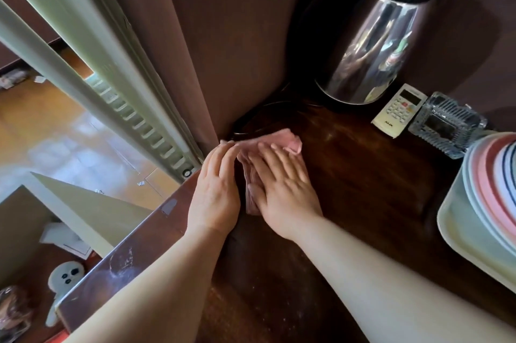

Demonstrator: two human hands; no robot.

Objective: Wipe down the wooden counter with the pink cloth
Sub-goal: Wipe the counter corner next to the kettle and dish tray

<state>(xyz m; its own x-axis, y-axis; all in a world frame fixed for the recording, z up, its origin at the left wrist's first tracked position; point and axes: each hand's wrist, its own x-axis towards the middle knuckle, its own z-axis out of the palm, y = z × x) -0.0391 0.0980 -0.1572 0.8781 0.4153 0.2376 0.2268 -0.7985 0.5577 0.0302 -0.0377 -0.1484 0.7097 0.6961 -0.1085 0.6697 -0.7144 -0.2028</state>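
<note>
Right hand (282, 189), fingers flat, is pressing a crumpled pink cloth (279, 144) onto the dark wooden bench (363, 175); left hand (216, 189), fingers straight, is touching the cloth's edge, near a steel kettle (371, 49).

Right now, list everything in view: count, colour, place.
counter: one, dark brown wood, under both hands
cloth: one, pink, on the counter near the back left corner
kettle: one, shiny steel with black top, back of counter
remote: one, white, right of the kettle
ashtray: one, clear glass, right of the remote
plates: stack, pink, white and blue, on the tray
tray: one, pale, right edge
left hand: flat, fingertips at the cloth's left edge
right hand: flat on the cloth
</note>
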